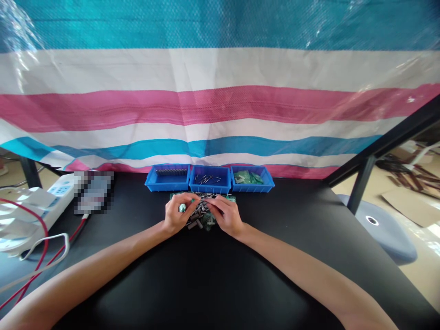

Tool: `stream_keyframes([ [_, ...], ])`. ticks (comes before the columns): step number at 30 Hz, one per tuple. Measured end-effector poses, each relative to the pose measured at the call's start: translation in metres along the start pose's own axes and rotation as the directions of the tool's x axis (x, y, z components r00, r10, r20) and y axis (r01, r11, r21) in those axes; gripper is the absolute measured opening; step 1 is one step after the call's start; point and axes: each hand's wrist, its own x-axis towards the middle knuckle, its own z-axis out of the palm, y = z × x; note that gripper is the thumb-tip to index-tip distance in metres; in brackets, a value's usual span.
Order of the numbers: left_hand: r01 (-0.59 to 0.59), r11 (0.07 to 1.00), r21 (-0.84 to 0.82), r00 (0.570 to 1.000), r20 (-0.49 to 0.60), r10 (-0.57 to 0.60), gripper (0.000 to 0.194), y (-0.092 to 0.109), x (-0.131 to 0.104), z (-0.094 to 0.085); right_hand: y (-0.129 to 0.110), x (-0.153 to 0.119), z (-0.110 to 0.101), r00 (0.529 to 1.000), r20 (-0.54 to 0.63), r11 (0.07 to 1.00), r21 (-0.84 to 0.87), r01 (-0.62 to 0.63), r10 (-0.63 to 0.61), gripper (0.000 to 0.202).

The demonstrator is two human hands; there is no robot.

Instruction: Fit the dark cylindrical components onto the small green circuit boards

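My left hand (176,214) and my right hand (227,216) meet over a pile of small parts, fingertips pinched close together. A small whitish-green piece (182,207) shows inside the curl of my left hand; its kind is unclear. What the fingertips of either hand hold is too small to make out. Under and between the hands lie grey metal cylinders (195,224), thin metal pins and green plastic packets (208,222), partly covered by the fingers.
Behind the pile stand three blue bins: the left bin (167,184) holds a row of dark cylinders, the middle bin (210,187) loose pins, the right bin (252,187) green packets. A white power strip (57,195) with cables lies left. A striped sheet (220,105) hangs behind; a grey stool (385,233) stands right.
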Motion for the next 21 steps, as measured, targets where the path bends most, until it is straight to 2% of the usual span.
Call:
stream_keyframes([
  [10, 0.048, 0.998, 0.047, 0.999, -0.017, -0.047, 0.024, -0.0004, -0.0006, -0.0005, 0.0012, -0.0006, 0.0007, 1.000, -0.002, 1.000, -0.005, 0.010, -0.010, 0.022],
  [21, 0.033, 0.995, 0.091, 0.999, -0.014, -0.031, 0.022, 0.0006, -0.0004, -0.0006, 0.0028, -0.0020, 0.0012, 0.999, 0.006, 0.999, -0.032, 0.043, -0.043, 0.024],
])
